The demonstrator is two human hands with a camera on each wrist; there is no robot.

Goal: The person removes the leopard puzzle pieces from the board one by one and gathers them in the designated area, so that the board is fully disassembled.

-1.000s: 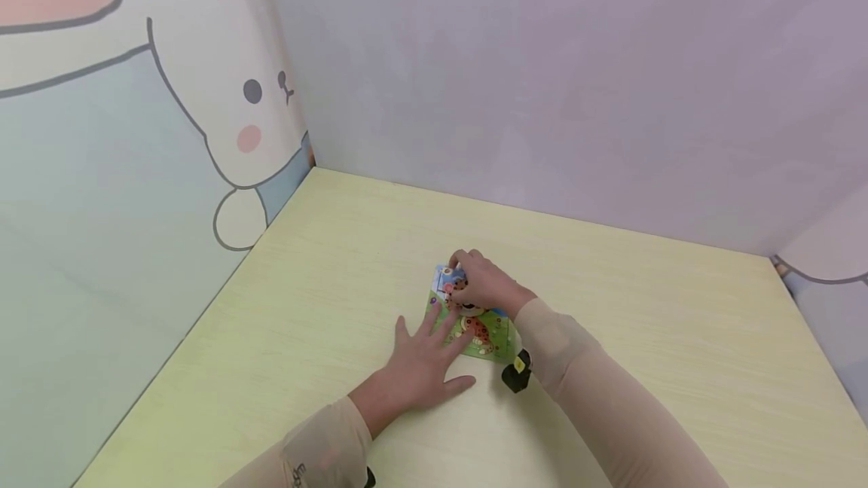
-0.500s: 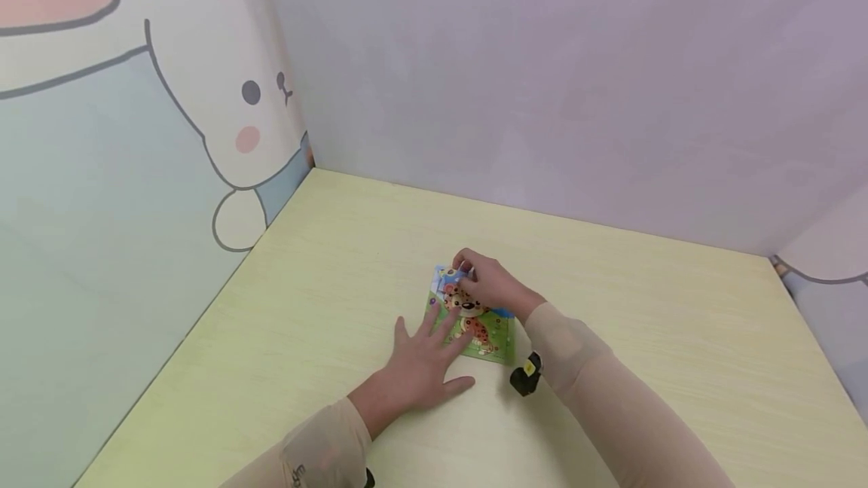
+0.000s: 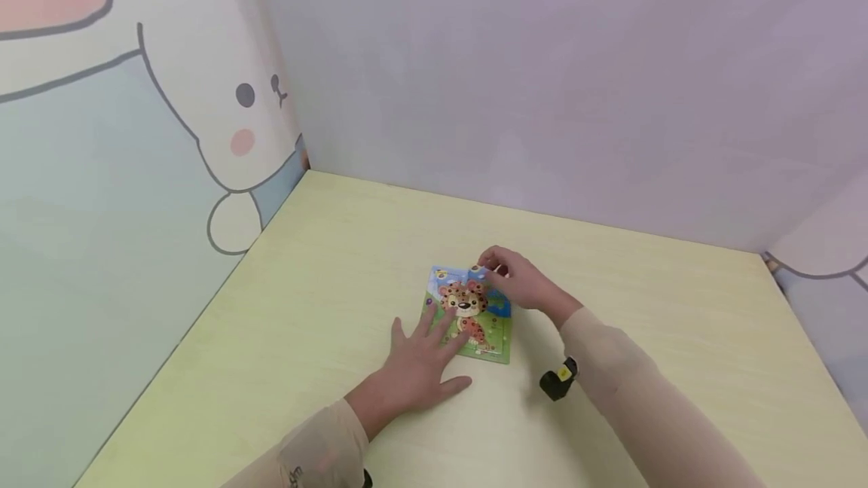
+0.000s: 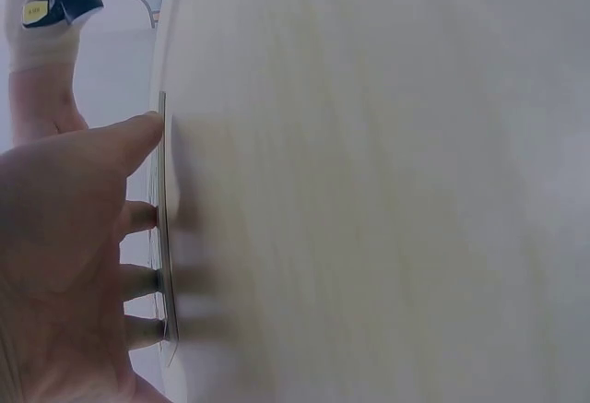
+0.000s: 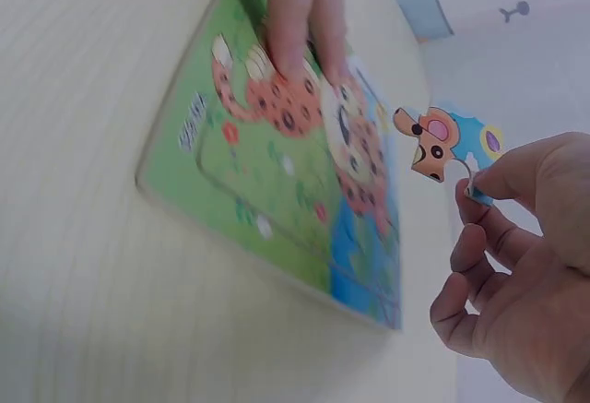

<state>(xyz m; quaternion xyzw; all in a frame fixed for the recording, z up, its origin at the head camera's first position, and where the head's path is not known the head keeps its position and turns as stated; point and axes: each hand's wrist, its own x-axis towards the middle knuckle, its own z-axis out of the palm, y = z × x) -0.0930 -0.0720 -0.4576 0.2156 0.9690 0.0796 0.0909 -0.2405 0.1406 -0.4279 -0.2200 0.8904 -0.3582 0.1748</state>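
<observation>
Puzzle board (image 3: pixel 500 330) on table (image 3: pixel 678 307), left hand (image 3: pixel 417 367) on its left side, piece (image 5: pixel 444 140) in right hand (image 3: pixel 521 281), wall (image 3: pixel 542 96) behind.

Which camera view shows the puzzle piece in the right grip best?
The right wrist view: it shows the puzzle piece close up, its orange and blue print clear, held out by the right grip. The head view shows it small and partly hidden; the left wrist view doesn't show it.

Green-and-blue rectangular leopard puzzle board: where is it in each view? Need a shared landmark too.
Head: green-and-blue rectangular leopard puzzle board, just below and right of centre.
Left wrist: left of centre, edge-on, a thin upright strip.
Right wrist: slanting across left and centre, picture side visible.
Shared landmark: left hand, touching the board in all three.
</observation>
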